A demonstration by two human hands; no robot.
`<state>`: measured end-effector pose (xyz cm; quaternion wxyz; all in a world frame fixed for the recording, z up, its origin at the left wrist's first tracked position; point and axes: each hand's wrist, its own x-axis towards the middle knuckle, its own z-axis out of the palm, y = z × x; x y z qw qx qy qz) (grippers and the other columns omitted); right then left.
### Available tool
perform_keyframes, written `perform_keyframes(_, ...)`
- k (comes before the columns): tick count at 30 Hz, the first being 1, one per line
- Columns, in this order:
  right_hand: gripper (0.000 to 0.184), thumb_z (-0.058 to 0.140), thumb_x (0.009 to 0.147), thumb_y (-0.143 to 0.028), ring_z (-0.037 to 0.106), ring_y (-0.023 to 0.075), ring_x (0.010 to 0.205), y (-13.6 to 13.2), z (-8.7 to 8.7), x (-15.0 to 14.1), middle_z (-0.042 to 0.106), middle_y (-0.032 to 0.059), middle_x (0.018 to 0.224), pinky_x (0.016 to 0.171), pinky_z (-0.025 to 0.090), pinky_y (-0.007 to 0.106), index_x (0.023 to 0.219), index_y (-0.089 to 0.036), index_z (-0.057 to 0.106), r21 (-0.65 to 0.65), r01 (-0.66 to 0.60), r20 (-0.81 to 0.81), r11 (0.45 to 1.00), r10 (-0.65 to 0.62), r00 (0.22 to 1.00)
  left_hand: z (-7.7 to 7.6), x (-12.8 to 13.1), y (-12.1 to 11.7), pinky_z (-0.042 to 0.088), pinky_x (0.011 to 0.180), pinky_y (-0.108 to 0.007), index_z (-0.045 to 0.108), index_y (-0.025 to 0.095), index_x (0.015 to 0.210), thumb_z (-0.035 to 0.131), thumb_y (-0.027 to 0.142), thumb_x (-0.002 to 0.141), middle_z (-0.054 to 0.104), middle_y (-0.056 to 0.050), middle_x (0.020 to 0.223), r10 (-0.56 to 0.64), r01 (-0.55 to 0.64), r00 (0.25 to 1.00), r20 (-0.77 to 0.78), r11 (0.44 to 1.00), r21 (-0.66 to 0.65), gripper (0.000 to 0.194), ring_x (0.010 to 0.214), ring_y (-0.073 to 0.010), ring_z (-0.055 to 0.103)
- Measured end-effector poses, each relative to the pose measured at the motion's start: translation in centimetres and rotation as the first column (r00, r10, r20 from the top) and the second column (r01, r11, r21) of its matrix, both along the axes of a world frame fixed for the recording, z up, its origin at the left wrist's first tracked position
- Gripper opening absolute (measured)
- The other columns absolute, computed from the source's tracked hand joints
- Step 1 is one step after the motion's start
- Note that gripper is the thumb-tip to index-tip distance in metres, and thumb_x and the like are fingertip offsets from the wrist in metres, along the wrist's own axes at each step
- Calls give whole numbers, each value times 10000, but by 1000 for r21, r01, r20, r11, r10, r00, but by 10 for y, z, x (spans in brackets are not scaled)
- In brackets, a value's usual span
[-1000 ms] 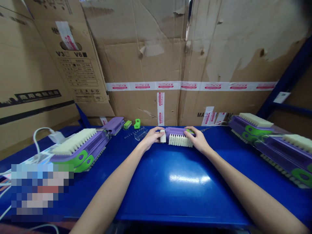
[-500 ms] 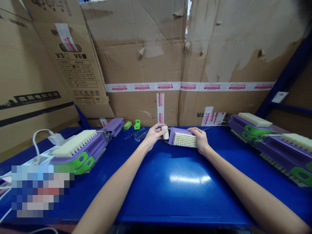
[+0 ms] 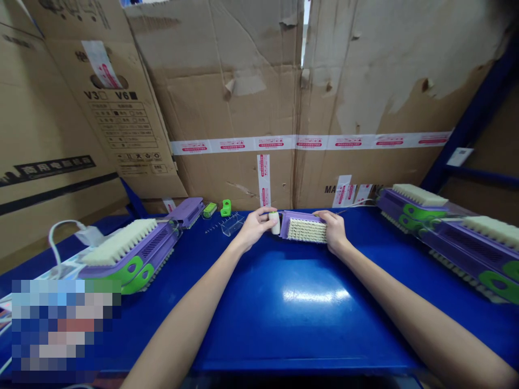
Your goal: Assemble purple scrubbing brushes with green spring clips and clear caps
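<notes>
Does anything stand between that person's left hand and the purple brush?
Yes: the white cylinder, held in the left hand, sits between it and the purple brush; nothing else visible does.

Since 1 s ago: purple brush (image 3: 305, 226) tipped, bristle tips (image 3: 307, 232) toward camera; right hand (image 3: 334, 229) now covers green end.

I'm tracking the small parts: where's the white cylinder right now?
In the head view, the white cylinder is near centre, in the left hand, just left of the purple brush.

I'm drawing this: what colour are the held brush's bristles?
The bristles are cream, best seen in the head view.
</notes>
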<state>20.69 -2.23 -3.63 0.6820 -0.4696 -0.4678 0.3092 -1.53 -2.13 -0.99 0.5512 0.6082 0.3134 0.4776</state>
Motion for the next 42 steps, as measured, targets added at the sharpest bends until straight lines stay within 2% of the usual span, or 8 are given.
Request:
perform_keyframes(10, 186, 505, 615, -305, 555, 193, 704, 0, -1, 6, 646, 21, 665, 682, 400, 294, 596, -182, 643, 32, 14, 152, 999, -19, 988, -17, 6, 8, 494, 813, -341, 563, 123, 976, 665, 125, 678, 683, -110, 944, 118, -90, 962, -246, 988, 122, 315, 874, -213, 647)
perform_keyframes(19, 181, 512, 636, -294, 554, 189, 688, 0, -6, 6, 645, 23, 664, 667, 400, 296, 612, -173, 646, 83, 35, 161, 996, -48, 986, -21, 11, 6, 461, 910, -379, 555, 122, 1121, 632, 166, 727, 660, -130, 1070, 102, -44, 953, -285, 979, 201, 403, 1001, -238, 617)
perform_keyframes(22, 172, 532, 641, -293, 545, 183, 668, -1, -6, 3, 641, 22, 661, 639, 389, 293, 629, -170, 651, 105, 61, 137, 993, -76, 988, -18, 12, 3, 436, 946, -391, 550, 123, 1149, 634, 309, 760, 643, -131, 1108, 61, -33, 974, -218, 991, 130, 439, 1032, -242, 597)
perform_keyframes(25, 168, 534, 649, -296, 541, 181, 666, -3, -3, 0, 635, 21, 665, 634, 385, 293, 643, -169, 645, 143, 95, 81, 985, -108, 991, -12, 14, 0, 477, 869, -420, 558, 131, 1148, 470, 538, 827, 645, -144, 1090, -8, -2, 994, -109, 996, -90, 526, 990, -262, 608)
perform_keyframes(28, 166, 522, 663, -293, 545, 181, 683, -7, 2, -2, 632, 21, 676, 651, 389, 295, 653, -171, 635, 195, 114, 67, 974, -129, 989, -6, 16, -4, 510, 769, -422, 534, 136, 1168, 358, 634, 825, 665, -163, 1003, -94, 81, 995, -30, 950, -301, 629, 876, -270, 641)
perform_keyframes(31, 164, 509, 673, -285, 548, 182, 691, -11, 8, -4, 634, 21, 691, 653, 391, 297, 665, -172, 628, 220, 105, 117, 970, -133, 984, -1, 17, -8, 511, 760, -406, 510, 133, 1162, 385, 602, 822, 676, -148, 898, -102, 106, 994, 31, 924, -367, 592, 783, -251, 654)
perform_keyframes(36, 167, 490, 683, -271, 546, 183, 690, -15, 10, -6, 633, 25, 697, 645, 394, 299, 677, -172, 625, 233, 95, 156, 968, -133, 979, 3, 19, -11, 511, 739, -407, 498, 136, 1110, 384, 505, 826, 650, -97, 736, -30, 56, 997, 70, 907, -417, 480, 627, -209, 631)
perform_keyframes(42, 172, 482, 677, -268, 550, 186, 686, -14, 8, -5, 637, 28, 699, 644, 393, 304, 672, -172, 624, 227, 95, 156, 969, -133, 979, 5, 18, -11, 489, 787, -436, 484, 161, 1115, 414, 499, 809, 638, -77, 726, -62, 97, 994, 91, 887, -451, 461, 610, -200, 619)
